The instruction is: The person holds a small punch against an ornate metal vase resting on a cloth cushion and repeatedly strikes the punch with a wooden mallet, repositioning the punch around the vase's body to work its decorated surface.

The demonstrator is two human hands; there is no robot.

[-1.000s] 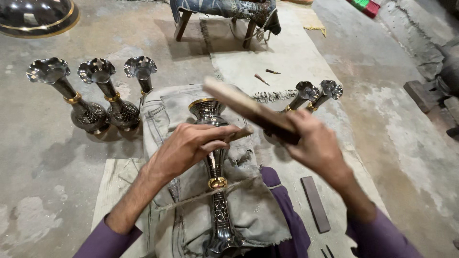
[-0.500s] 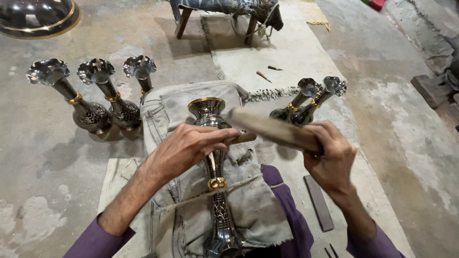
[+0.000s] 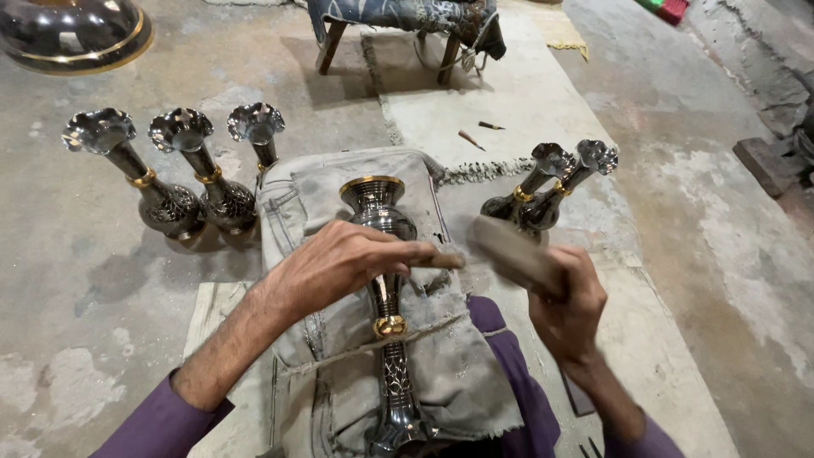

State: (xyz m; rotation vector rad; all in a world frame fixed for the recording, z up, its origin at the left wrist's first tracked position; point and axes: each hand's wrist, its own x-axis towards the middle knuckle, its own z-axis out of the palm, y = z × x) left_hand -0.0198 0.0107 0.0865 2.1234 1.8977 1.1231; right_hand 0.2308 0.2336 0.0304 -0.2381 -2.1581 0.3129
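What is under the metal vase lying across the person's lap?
The metal vase lies on a worn grey denim cloth spread over purple-clad legs. The left hand covers its middle; the floor beneath is hidden.

2 hands at work, both arms reaching forward.
Left hand [image 3: 339,259] lies palm down, fingers stretched; right hand [image 3: 566,298] is curled in a fist, wrist bent.

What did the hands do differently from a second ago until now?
The right hand swung the flat wooden stick down, from high over the vase to low beside the small tool pinched in the left hand. The left hand stayed on the silver metal vase with gold bands, which kept lying on the grey cloth. The standing silver vases on the concrete floor did not move.
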